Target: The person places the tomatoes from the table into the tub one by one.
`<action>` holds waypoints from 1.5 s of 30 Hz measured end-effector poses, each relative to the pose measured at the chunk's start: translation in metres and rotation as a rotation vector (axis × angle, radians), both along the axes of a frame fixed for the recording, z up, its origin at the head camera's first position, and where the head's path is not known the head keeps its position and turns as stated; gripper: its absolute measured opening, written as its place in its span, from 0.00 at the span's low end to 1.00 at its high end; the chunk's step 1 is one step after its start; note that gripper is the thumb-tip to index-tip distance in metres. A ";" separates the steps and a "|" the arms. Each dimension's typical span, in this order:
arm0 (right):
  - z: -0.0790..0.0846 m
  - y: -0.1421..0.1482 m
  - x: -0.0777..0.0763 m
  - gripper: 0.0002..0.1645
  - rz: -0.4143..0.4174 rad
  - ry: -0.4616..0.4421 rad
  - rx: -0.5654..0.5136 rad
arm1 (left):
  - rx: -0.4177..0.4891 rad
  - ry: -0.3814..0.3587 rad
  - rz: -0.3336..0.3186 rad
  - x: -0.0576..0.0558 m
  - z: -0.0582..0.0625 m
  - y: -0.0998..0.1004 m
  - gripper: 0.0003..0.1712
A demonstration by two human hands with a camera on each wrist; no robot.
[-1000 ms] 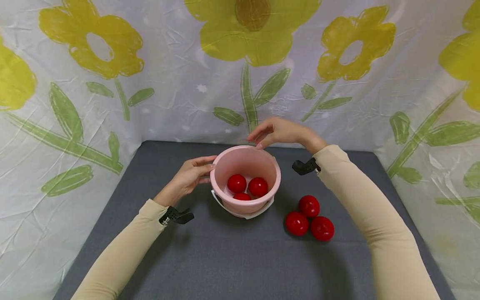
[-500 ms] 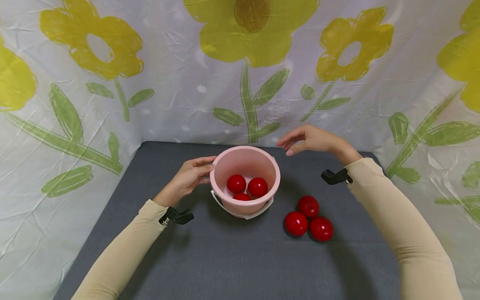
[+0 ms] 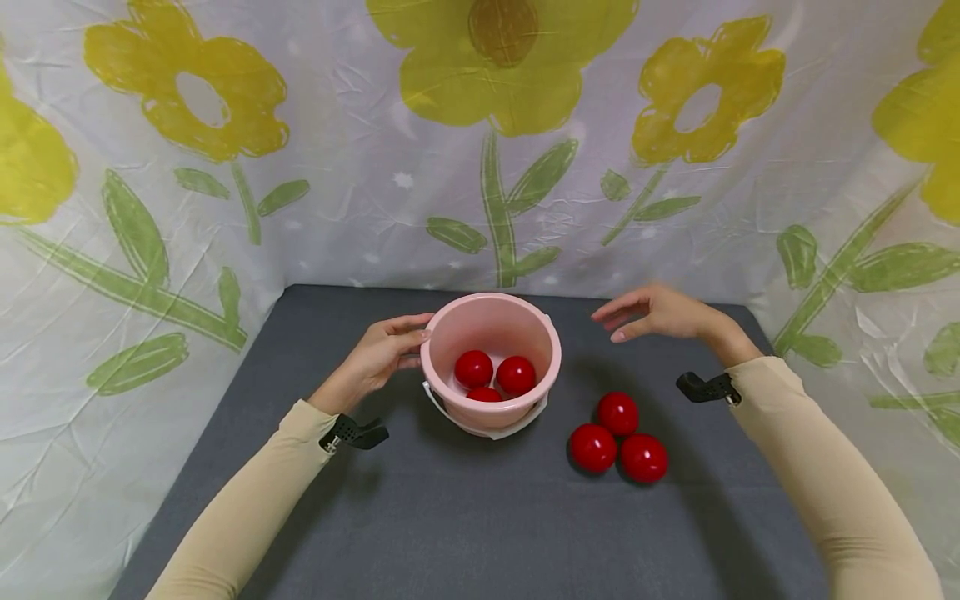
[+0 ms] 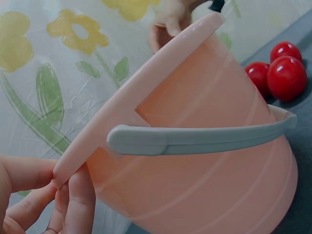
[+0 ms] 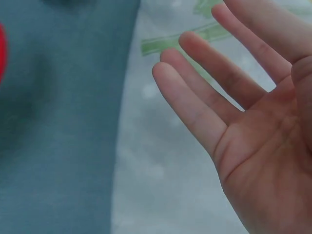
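- One pink bucket (image 3: 495, 321); three red balls (image 3: 474, 368) inside, three loose balls (image 3: 594, 448) on the grey bench (image 3: 390, 517), on the person's side of the right fingers.
- The bucket is round and smooth, with one pale handle (image 4: 204, 141) slung toward the person.
- It stands between both hands, mouth up, axis upright.
- Left hand (image 3: 381, 350): fingers clamped on the rim.
- Right hand (image 3: 663, 312): fingers apart, mid-air.
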State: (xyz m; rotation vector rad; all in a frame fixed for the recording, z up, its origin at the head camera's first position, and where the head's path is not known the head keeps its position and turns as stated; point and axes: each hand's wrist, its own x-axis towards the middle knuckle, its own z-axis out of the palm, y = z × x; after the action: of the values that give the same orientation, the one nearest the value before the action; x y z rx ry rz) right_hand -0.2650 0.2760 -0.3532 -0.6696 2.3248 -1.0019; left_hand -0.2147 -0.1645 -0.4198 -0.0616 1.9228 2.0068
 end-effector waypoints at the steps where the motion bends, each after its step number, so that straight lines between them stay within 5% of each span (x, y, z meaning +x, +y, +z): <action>1: -0.005 0.003 0.002 0.29 -0.001 -0.013 -0.008 | -0.001 -0.001 0.001 0.000 0.000 0.000 0.29; 11: -0.050 0.024 0.022 0.31 -0.015 -0.123 -0.032 | 0.005 -0.004 0.004 0.000 0.000 0.000 0.28; 20: -0.081 0.031 0.033 0.34 0.054 -0.160 -0.025 | 0.002 -0.005 0.013 -0.001 -0.001 0.000 0.28; 32: -0.102 0.031 0.040 0.33 0.076 -0.192 0.005 | -0.001 0.004 -0.002 -0.001 -0.002 0.000 0.29; 45: -0.104 0.030 0.040 0.31 0.075 -0.194 -0.018 | 0.001 0.005 0.019 -0.002 -0.004 0.000 0.27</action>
State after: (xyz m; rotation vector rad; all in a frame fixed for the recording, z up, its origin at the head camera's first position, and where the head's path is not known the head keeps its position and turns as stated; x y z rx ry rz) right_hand -0.2246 0.3056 -0.4577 -0.6320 2.1101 -1.0088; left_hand -0.2165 -0.1642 -0.4235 -0.0750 1.9311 2.0218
